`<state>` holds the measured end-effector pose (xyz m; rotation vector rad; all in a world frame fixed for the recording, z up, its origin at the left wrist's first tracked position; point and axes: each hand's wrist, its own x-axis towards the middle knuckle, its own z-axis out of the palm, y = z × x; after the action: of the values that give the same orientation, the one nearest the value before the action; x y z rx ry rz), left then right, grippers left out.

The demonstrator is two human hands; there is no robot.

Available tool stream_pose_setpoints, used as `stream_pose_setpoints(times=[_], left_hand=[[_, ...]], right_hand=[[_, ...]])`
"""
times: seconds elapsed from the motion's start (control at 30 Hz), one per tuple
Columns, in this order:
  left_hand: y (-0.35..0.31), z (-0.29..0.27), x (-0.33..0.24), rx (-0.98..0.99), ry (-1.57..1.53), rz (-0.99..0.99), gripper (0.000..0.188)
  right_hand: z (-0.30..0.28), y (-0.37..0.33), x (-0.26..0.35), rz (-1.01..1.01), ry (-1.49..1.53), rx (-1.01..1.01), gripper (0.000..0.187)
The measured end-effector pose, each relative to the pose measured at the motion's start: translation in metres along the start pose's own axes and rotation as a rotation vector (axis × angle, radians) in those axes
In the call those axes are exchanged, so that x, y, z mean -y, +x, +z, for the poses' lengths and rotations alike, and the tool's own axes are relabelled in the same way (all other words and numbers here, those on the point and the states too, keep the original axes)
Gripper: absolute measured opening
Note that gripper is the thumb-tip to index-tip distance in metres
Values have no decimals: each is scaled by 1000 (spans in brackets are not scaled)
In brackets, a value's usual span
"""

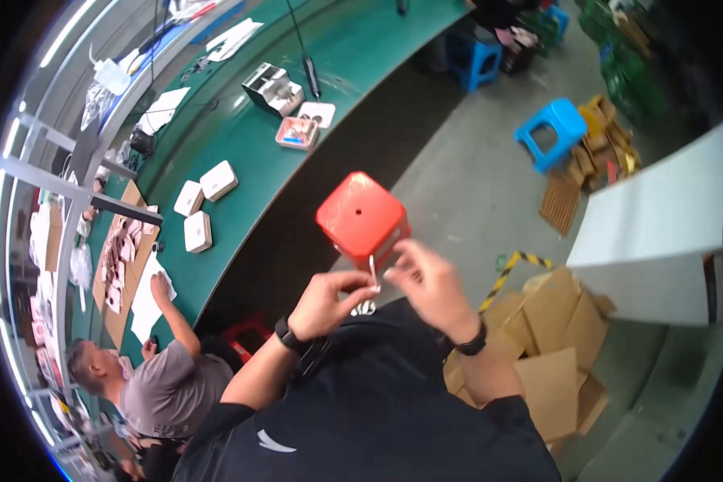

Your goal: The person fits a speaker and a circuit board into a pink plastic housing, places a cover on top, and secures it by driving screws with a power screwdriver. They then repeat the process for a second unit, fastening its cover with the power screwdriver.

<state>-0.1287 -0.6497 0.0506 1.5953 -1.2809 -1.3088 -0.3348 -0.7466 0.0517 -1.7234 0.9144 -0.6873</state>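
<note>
My left hand point(329, 301) is closed in a pinch on a thin white cord point(372, 271), whose short end sticks up past the fingertips. A small white bunch point(364, 308), perhaps the rest of the cord, shows just below that hand. Close by on the right is my right hand point(430, 285), a little blurred, fingers bent and apart, thumb near the cord. I see nothing held in it. Beyond both hands stands a red plastic stool point(361, 210) with a small hole in its seat.
A long green workbench point(257, 181) runs along the left, with white boxes point(198, 231) and a pink tray point(297, 133) on it. A person point(173, 386) works there at the lower left. Flattened cardboard point(554, 345) lies to my right; a blue stool point(552, 132) stands farther off.
</note>
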Motion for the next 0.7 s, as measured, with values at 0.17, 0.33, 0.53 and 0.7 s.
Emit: stream_pose_setpoints(times=[0.17,0.33,0.53,0.7], left_hand=[[31,-42,0,-162,136,-8,22],[68,-105,41,-281,58,-35,24],[119,-222,115,-259,-187,-95,32],[175,-327,161,-262,-115,-104,41]], right_hand=[[32,96,-16,-64,102,433,19],[87,194,-29,-215,-110,594,19],[175,285,-31,-270,-329,428,15],[177,348,-2,342,-315,300,21]])
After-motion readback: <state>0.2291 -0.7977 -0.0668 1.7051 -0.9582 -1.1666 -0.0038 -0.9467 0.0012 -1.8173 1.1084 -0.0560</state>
